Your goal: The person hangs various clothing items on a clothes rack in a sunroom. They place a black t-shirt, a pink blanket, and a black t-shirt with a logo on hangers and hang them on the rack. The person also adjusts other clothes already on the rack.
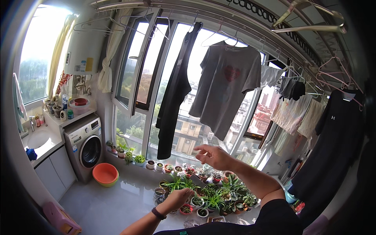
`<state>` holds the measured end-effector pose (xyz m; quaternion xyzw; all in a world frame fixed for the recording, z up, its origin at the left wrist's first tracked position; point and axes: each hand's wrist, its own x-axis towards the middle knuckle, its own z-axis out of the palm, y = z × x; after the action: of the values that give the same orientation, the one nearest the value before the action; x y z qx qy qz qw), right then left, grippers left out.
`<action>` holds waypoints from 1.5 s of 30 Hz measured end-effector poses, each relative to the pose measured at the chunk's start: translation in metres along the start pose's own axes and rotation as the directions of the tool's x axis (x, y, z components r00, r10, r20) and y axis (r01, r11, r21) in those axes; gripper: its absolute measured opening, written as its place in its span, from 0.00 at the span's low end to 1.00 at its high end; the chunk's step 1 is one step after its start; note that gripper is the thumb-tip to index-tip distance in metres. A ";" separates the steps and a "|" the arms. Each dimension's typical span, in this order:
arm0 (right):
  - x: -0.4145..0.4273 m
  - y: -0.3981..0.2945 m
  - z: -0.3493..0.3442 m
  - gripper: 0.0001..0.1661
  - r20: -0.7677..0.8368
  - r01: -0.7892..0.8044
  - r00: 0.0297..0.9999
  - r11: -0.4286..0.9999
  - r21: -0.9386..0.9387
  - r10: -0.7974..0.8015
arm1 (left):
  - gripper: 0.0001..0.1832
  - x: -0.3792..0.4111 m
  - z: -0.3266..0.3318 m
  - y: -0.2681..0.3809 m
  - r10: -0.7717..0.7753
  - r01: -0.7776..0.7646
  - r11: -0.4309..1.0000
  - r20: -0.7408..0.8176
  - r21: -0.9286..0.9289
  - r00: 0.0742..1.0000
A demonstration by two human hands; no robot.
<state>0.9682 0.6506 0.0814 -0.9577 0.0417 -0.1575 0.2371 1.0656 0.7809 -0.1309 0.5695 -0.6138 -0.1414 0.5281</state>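
Observation:
My right hand [216, 157] is raised below the hanging grey T-shirt [226, 85], its fingers apart and nothing in them. Lower and to the left, my left hand [177, 199], with a beaded bracelet on the wrist, is over the potted plants [214, 199]; its fingers are partly hidden, and a small dark flat object [197, 181] shows just beyond them. Whether this hand holds it, I cannot tell. Black trousers [176, 94] hang from a hanger left of the T-shirt.
A washing machine [83, 147] and an orange basin [105, 173] are at the left, near a sink [39, 141]. A black garment [329, 141] hangs at the right. Several hangers hang from the overhead rack [176, 8]. A pink-and-yellow stool [61, 218] lies lower left.

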 end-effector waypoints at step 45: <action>0.352 -0.118 -0.314 0.20 -0.745 -0.274 0.310 0.695 -0.665 -0.591 | 0.10 -0.020 -0.144 -0.050 -0.425 0.358 0.801 -0.034 -0.480 0.904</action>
<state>1.2012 0.5621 0.4994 -0.6895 0.1197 -0.6762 -0.2304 1.2056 0.8443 -0.1217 0.5501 -0.3922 -0.3493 0.6493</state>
